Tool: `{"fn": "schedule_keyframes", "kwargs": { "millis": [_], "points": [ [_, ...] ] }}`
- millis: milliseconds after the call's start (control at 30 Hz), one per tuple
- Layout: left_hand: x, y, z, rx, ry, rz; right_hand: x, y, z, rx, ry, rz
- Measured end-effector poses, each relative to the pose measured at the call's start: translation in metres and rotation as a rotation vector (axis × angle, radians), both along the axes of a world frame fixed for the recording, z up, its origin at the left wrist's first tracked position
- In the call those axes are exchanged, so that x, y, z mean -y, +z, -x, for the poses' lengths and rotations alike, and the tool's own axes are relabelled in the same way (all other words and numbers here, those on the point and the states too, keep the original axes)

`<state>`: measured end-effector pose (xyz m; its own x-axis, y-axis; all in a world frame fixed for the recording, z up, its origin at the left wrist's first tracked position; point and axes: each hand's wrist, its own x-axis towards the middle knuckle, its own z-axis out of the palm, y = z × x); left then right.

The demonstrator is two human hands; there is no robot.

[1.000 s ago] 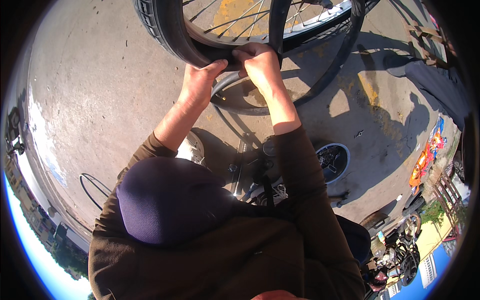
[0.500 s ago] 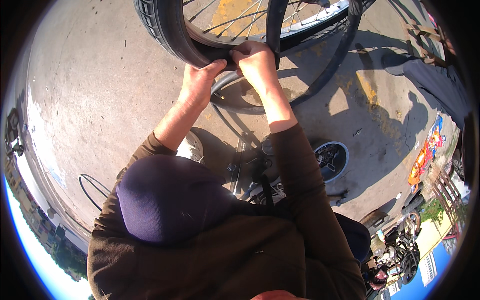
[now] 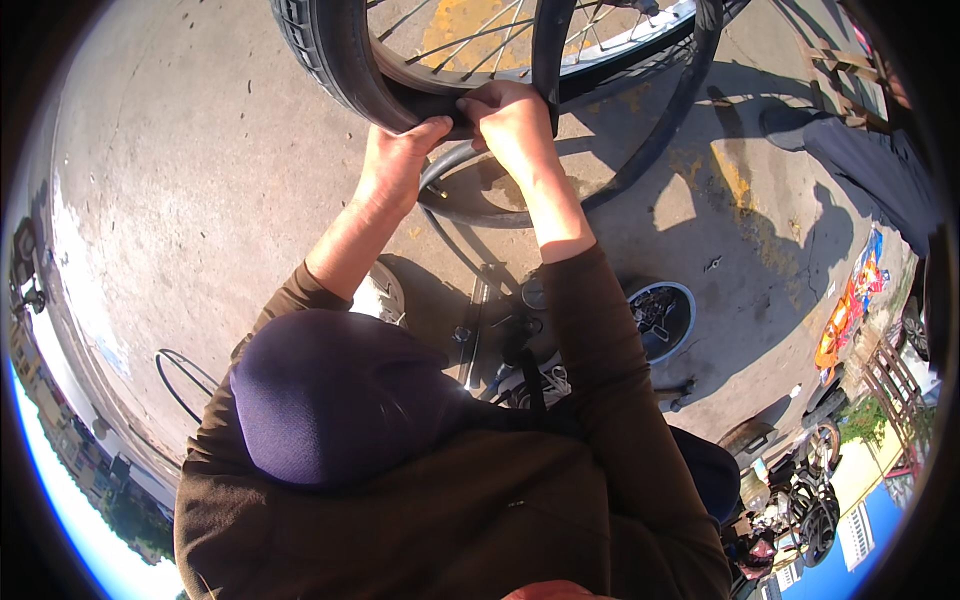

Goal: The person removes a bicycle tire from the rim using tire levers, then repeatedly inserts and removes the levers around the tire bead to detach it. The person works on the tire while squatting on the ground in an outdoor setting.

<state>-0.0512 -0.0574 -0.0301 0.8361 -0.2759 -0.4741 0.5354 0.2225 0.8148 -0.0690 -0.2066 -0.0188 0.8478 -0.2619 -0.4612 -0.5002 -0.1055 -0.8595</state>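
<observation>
A bicycle wheel with thin spokes (image 3: 470, 50) stands at the top of the head view, cut off by the edge. Its black tyre (image 3: 325, 55) has a knobbly tread. My left hand (image 3: 395, 165) grips the tyre's near underside, thumb lying on the rubber and fingers mostly behind it. Just to the right, my right hand (image 3: 512, 122) is closed on the tyre's edge, thumb and forefinger pinched together. What lies between those fingertips is hidden. A loose black inner tube (image 3: 655, 155) hangs in a wide loop below and right of the wheel, its small valve showing near my left wrist.
A bowl of small metal parts (image 3: 662, 322) sits on the concrete by my right sleeve. Tools (image 3: 480, 320) and a white round container (image 3: 382, 295) lie below my arms. Another person's leg (image 3: 860, 165) is at the right, near a wooden frame (image 3: 850, 65) and orange packaging (image 3: 845, 315).
</observation>
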Motion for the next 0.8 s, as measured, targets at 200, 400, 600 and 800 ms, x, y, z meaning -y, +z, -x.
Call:
{"fn": "schedule_keyframes", "kwargs": {
  "millis": [200, 400, 600, 800],
  "points": [
    [0.001, 0.002, 0.001, 0.015, 0.009, -0.027, -0.004, -0.002, 0.001, 0.029, -0.016, 0.028],
    [0.000, 0.000, 0.001, 0.003, 0.002, -0.025, -0.005, -0.003, 0.002, 0.022, -0.031, 0.040],
    [0.000, 0.004, -0.001, -0.004, -0.026, -0.050, 0.002, -0.001, 0.001, 0.001, -0.021, -0.030],
    [0.001, 0.005, 0.002, 0.012, 0.012, -0.041, -0.002, 0.003, 0.000, -0.014, 0.008, 0.032]
  ]
}}
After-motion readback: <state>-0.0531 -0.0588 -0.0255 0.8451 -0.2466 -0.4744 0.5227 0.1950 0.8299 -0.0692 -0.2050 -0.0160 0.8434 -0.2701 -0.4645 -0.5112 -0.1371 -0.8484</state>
